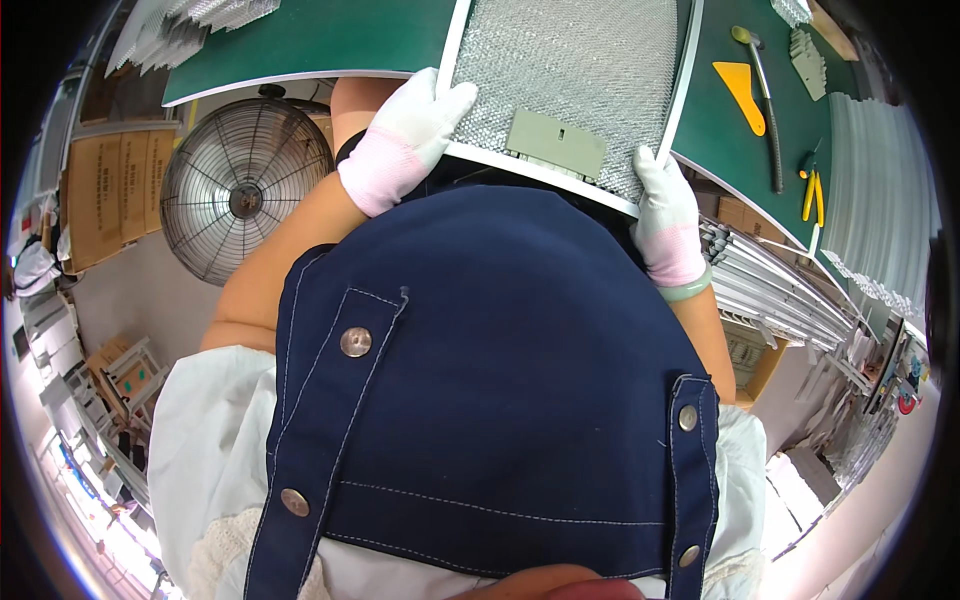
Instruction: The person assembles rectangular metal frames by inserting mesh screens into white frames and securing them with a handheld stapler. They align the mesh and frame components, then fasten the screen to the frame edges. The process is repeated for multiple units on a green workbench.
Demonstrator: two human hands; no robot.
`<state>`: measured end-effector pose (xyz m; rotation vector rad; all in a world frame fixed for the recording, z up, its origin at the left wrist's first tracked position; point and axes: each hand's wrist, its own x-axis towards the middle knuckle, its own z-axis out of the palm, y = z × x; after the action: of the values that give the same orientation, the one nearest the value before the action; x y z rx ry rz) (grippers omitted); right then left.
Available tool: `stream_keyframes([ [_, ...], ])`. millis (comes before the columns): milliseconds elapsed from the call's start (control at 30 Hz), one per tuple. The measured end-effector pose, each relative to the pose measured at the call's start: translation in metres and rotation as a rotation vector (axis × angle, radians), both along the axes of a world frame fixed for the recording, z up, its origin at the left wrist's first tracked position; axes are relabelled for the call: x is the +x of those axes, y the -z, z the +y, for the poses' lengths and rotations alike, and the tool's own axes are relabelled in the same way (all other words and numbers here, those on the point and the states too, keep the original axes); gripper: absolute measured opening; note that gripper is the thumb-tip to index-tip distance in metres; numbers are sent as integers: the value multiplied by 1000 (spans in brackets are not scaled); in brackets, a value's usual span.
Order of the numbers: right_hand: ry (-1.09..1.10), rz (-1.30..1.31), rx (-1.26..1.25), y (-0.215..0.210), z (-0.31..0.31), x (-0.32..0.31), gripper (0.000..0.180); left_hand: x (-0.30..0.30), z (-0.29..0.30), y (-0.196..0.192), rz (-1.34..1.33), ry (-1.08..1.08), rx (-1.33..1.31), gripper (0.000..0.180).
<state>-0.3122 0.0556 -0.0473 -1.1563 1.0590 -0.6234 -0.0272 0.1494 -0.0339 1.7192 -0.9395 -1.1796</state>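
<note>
A framed metal mesh filter panel (575, 60) lies over the near edge of the green table, its near corners reaching past that edge toward me. My left hand (410, 130), in a white glove with a pink cuff, grips the left side of its frame near the corner, the thumb over the mesh. At the near right corner, my right hand (665, 205) is closed on the frame with the thumb on top; its other fingers are partly hidden. A grey-green slotted plate (556, 142) rests on the mesh by the near frame bar, apart from both hands.
On the green table (330, 40) to the right lie a yellow scraper (741, 95), a hammer (765, 110) and yellow-handled pliers (813, 190). Stacked metal strips (880, 180) fill the far right. A fan (246, 190) and cardboard boxes (115, 195) stand at the left.
</note>
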Motion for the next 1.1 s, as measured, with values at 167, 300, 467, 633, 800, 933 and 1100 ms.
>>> stream_keyframes([
  [167,65,-243,205,-2,-6,-8,29,3,10,11,477,146,-35,37],
  [300,107,-131,88,-1,-14,-9,36,2,13,8,573,142,-16,34],
  [467,-78,-181,123,-2,-14,-12,37,16,-9,2,211,72,-25,35],
  [633,-1,-140,104,-5,-21,-8,35,26,-11,-1,386,226,-52,39],
  [800,-10,-176,101,-15,-27,-4,38,21,-13,2,725,218,-57,44],
  [933,-107,-93,38,-2,-37,-19,37,17,-19,-4,428,197,-85,37],
  [1100,-111,-113,100,-16,-30,-8,39,24,-39,-42,-35,195,-109,39],
])
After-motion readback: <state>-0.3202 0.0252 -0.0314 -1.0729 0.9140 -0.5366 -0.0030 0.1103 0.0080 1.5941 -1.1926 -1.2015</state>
